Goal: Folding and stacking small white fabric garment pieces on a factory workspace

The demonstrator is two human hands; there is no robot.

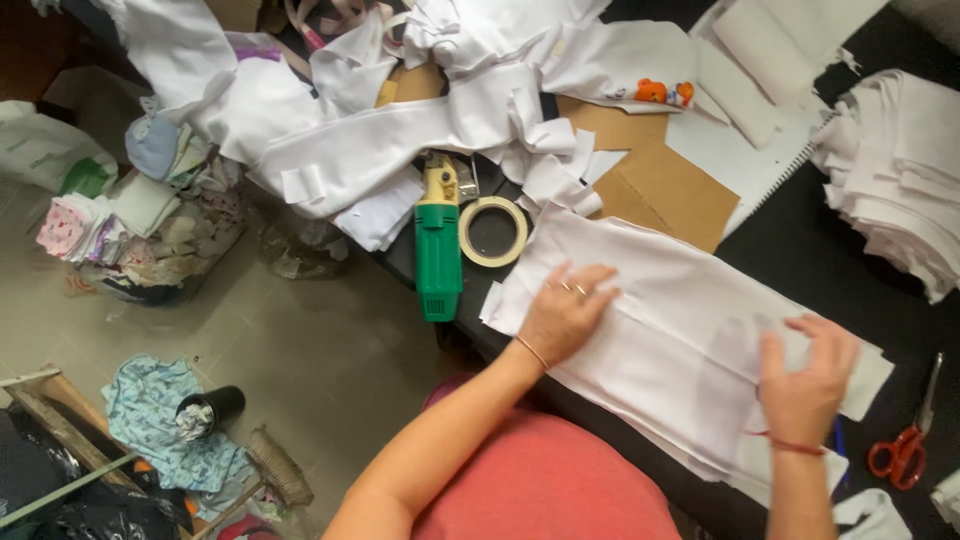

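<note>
White fabric stack [660,330] lies flat across dark table [800,250], near edge overhanging toward person. Left hand [562,312] spread, palm down, pinning left end; right hand [805,375] fingers loosely curled on right end, grasping nothing. Green cutter [438,250], tape roll [493,231] just left; red scissors [905,450] at right; little free room.

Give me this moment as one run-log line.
left hand: flat on white fabric stack | right hand: fingering its edge | green cutter, tape roll beside | scissors right

white fabric [660,320], green cutter [438,255], red scissors [905,450]
</note>
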